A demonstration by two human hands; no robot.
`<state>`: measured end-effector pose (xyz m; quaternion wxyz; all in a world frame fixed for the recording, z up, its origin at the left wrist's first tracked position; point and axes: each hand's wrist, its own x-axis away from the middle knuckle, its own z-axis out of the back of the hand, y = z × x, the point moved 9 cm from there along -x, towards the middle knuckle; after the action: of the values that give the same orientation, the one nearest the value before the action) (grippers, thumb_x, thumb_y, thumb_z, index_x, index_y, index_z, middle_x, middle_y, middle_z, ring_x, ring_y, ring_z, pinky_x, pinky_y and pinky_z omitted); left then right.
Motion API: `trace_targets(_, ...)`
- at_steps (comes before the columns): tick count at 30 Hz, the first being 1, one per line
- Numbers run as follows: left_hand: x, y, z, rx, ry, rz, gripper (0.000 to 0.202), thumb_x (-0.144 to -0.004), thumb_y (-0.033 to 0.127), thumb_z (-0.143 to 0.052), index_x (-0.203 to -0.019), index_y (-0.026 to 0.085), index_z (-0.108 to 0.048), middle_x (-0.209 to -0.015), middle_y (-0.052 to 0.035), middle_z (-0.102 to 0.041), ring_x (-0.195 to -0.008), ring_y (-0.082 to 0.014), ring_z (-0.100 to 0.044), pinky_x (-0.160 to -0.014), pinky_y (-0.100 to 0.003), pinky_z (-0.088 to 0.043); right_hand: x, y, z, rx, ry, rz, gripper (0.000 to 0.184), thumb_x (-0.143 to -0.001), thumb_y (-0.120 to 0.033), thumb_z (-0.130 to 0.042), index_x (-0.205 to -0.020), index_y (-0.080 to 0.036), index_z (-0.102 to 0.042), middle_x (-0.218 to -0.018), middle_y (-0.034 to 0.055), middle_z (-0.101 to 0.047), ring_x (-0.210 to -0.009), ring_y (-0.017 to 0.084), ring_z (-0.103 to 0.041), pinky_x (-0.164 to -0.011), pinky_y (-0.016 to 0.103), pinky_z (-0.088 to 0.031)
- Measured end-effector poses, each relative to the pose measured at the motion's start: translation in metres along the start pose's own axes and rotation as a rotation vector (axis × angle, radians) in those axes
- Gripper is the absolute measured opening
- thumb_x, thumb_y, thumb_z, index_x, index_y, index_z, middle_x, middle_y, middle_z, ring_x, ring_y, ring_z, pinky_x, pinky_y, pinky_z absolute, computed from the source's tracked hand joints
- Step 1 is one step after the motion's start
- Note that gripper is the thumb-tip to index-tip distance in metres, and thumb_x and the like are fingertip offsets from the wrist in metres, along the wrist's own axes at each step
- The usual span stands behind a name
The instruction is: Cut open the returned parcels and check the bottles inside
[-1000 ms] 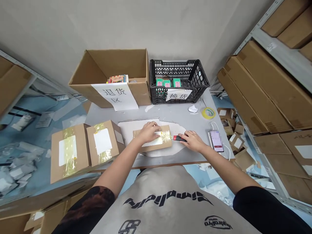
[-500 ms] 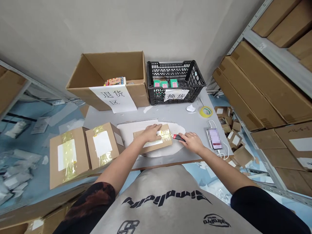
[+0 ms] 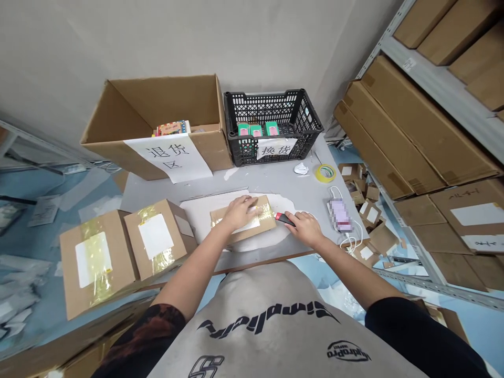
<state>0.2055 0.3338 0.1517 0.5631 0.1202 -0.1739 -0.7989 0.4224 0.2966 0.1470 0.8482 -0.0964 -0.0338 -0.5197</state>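
A small cardboard box [image 3: 255, 231] with a white label and shiny clear tape lies on a white sheet [image 3: 197, 206] on the table. My left hand [image 3: 240, 212] rests on top of this box, fingers stretched across it toward the right. In my right hand [image 3: 306, 227], closed round its handle, is a black and red utility knife [image 3: 285, 218]. It points left at the box's taped right end. The blade tip is too small to make out, so I cannot tell how deep it sits in the tape.
Two taped cartons [image 3: 154, 239] stand at the left. A large open box [image 3: 220, 149] and a black crate [image 3: 275, 134] holding several green packs line the back. To the right are a tape roll [image 3: 325, 173], crumpled paper [image 3: 301, 168] and a phone [image 3: 340, 214] with white cables.
The camera view has shifted slightly. Both hands keep nearly the same places: the left on the box, the right with the utility knife at its right end.
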Motion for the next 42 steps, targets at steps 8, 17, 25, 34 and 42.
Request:
trace_targets(8,0.0,-0.01,-0.007,0.0,-0.279,-0.082,0.078,-0.08,0.056,-0.064,-0.148,0.03,-0.036,-0.148,-0.0126,-0.041,-0.135,-0.0315,-0.041,-0.108,-0.042,-0.034,-0.001,0.005,-0.008,-0.097,-0.021,0.009,0.049,-0.097,-0.052,-0.04,-0.137,-0.026,-0.051,-0.105,0.0094,-0.069,-0.101,0.025,-0.06,-0.09,0.035,-0.04)
trace_targets(17,0.011,0.013,-0.008,-0.252,-0.189,-0.073,0.059,-0.084,0.023,-0.057,-0.141,0.027,-0.04,-0.142,-0.0146,-0.044,-0.119,-0.0317,-0.053,-0.1,-0.044,-0.041,-0.002,0.002,0.0,-0.045,0.052,0.064,0.049,-0.096,-0.052,-0.042,-0.135,-0.025,-0.054,-0.099,0.0093,-0.069,-0.096,0.025,-0.06,-0.089,0.034,-0.039)
trace_targets(25,0.012,0.018,-0.012,-0.347,-0.14,-0.121,0.052,-0.089,0.028,-0.054,-0.14,0.023,-0.042,-0.144,-0.0165,-0.043,-0.117,-0.0332,-0.052,-0.097,-0.045,-0.041,-0.006,0.001,0.004,0.023,0.059,0.062,0.048,-0.096,-0.052,-0.042,-0.135,-0.028,-0.054,-0.099,0.0093,-0.069,-0.094,0.025,-0.059,-0.084,0.034,-0.038)
trace_targets(34,0.012,0.022,0.0,-0.308,-0.097,-0.121,0.048,-0.09,0.024,-0.053,-0.137,0.027,-0.044,-0.138,-0.0122,-0.051,-0.115,-0.0312,-0.053,-0.093,-0.044,-0.041,-0.015,0.001,0.014,0.029,0.056,0.102,0.049,-0.096,-0.052,-0.041,-0.136,-0.026,-0.054,-0.1,0.0108,-0.069,-0.094,0.025,-0.059,-0.084,0.033,-0.038)
trace_targets(42,0.015,0.023,0.004,-0.209,-0.106,-0.112,0.049,-0.089,0.025,-0.054,-0.137,0.029,-0.046,-0.139,-0.0115,-0.05,-0.119,-0.0301,-0.052,-0.098,-0.045,-0.041,-0.024,0.033,0.009,-0.017,0.128,0.025,0.049,-0.095,-0.05,-0.045,-0.134,-0.023,-0.055,-0.105,0.0137,-0.068,-0.099,0.028,-0.06,-0.089,0.037,-0.039)
